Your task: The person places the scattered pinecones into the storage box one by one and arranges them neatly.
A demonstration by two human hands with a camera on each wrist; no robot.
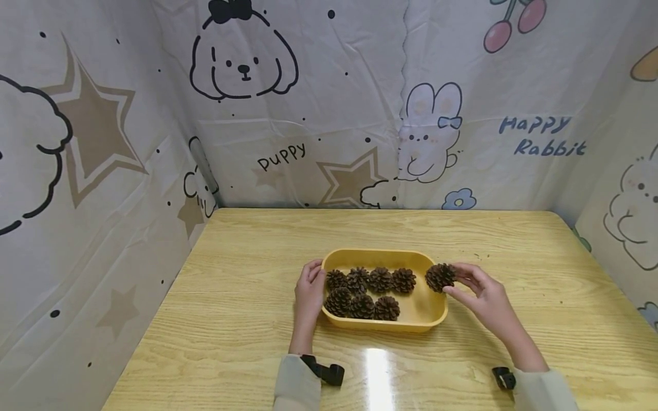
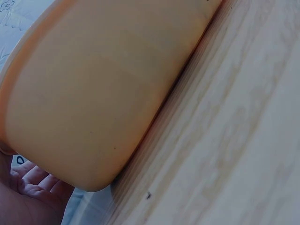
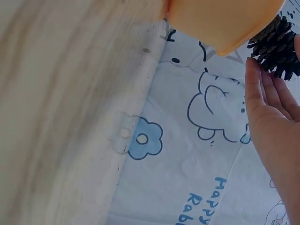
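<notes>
A yellow oval plastic tray [image 1: 416,308] holds several brown pinecones [image 1: 380,279] in two rows toward its left and middle. With my left hand [image 1: 309,292] I hold the tray's left end; in the left wrist view the thumb lies at its rim and the fingers [image 2: 44,183] curve beside its outer wall. My right hand [image 1: 483,297] pinches one more pinecone [image 1: 440,277] between thumb and fingertips, over the tray's right rim. From the right wrist view, this pinecone [image 3: 276,49] appears raised beside the tray's edge.
The tray stands on a light wood-grain table [image 1: 231,308]. Behind and at the sides hangs a pale cloth [image 1: 334,114] with cartoon prints. A bright light reflection lies on the table in front of the tray. Dark bands sit on both wrists.
</notes>
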